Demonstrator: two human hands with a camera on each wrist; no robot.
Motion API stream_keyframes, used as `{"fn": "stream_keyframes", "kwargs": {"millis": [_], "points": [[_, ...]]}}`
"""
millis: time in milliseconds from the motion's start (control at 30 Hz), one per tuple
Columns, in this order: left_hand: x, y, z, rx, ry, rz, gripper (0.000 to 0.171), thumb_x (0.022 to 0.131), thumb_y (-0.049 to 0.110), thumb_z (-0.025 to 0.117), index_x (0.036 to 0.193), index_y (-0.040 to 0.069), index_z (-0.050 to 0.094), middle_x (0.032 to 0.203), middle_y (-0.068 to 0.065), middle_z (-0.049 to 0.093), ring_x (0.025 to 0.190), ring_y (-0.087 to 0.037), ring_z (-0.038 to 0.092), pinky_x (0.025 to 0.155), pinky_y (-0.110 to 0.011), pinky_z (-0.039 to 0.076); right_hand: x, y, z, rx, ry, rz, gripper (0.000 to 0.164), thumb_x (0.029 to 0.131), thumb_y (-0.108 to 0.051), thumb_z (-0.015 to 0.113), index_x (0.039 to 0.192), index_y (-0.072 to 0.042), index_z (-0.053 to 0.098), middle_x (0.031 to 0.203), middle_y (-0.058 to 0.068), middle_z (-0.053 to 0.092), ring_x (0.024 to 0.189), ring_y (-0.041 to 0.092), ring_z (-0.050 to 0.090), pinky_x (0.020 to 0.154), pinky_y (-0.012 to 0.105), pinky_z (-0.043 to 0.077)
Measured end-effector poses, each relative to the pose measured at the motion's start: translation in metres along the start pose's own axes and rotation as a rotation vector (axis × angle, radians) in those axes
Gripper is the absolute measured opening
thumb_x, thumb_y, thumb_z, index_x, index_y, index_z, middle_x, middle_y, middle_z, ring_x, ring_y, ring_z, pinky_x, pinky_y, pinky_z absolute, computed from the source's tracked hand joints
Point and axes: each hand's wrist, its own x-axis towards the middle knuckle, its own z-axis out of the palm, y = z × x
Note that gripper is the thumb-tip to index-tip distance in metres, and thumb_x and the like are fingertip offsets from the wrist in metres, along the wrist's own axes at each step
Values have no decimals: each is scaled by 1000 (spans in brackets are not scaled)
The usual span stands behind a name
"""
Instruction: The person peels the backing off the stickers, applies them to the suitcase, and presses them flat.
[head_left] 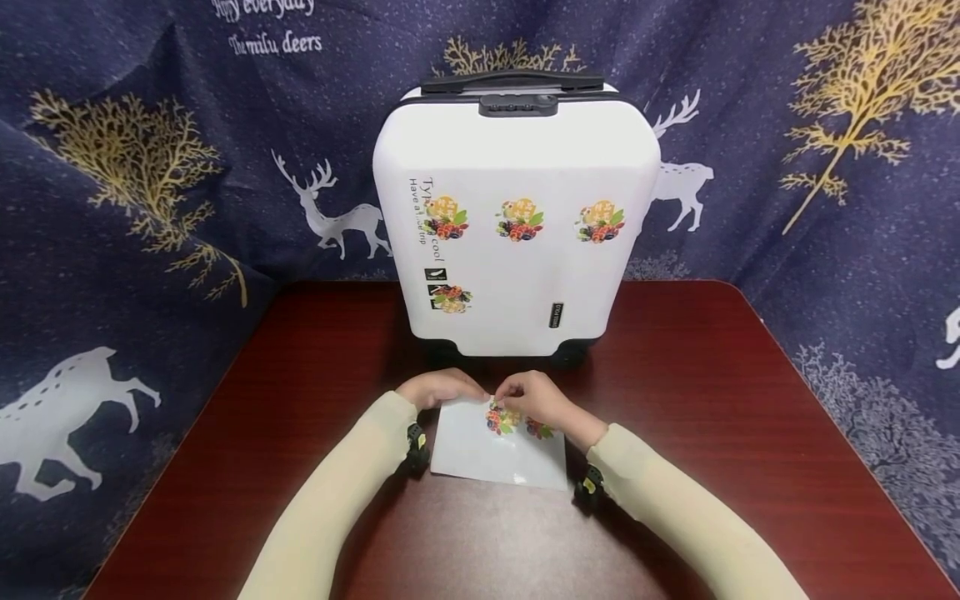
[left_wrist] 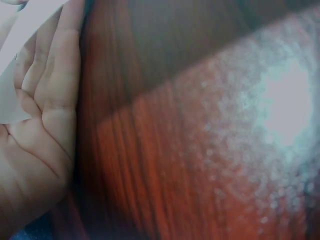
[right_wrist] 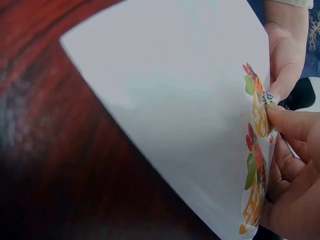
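Note:
A white sheet (head_left: 480, 454) with two printed fruit stickers along its far edge is held a little over the table in front of the suitcase. My left hand (head_left: 441, 387) grips its far left edge, with fingers behind the sheet in the left wrist view. At the far edge, my right hand (head_left: 542, 398) pinches the border of the left fruit sticker (right_wrist: 259, 110); the thumb lies on it and curled fingers go behind the sheet. The other fruit sticker (right_wrist: 254, 190) is beside it, partly covered by my right hand in the head view. Both hands' fingertips nearly meet.
A white suitcase (head_left: 517, 275) stands upright at the back of the dark red table (head_left: 315, 358). Several fruit stickers are on its front, three in an upper row and one at lower left. Behind hangs a blue cloth (head_left: 337, 108) with deer and trees.

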Motion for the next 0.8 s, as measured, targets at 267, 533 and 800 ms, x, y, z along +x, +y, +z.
{"fn": "stream_keyframes", "kwargs": {"millis": [267, 533, 800], "points": [[0, 0, 0, 6, 12, -2, 35, 96, 18, 63, 116, -9, 71, 81, 1, 73, 69, -8, 67, 66, -22, 57, 1, -1, 1, -18, 10, 11, 6, 93, -7, 71, 95, -5, 77, 95, 8, 76, 80, 9, 58, 74, 23, 50], [0, 3, 1, 39, 16, -15, 35, 95, 20, 64, 115, -8, 72, 80, 1, 72, 68, -8, 66, 66, -22, 56, 0, 0, 0, -45, 49, -28, 5, 91, -7, 74, 90, -5, 78, 97, 9, 72, 88, 14, 61, 81, 29, 53], [1, 2, 2, 13, 36, -43, 34, 95, 18, 65, 117, -8, 72, 86, -2, 75, 71, -9, 68, 70, -24, 58, -3, 0, -1, -95, 84, -45, 5, 90, -8, 76, 87, -7, 80, 95, 7, 74, 95, 19, 60, 87, 34, 51]]}}
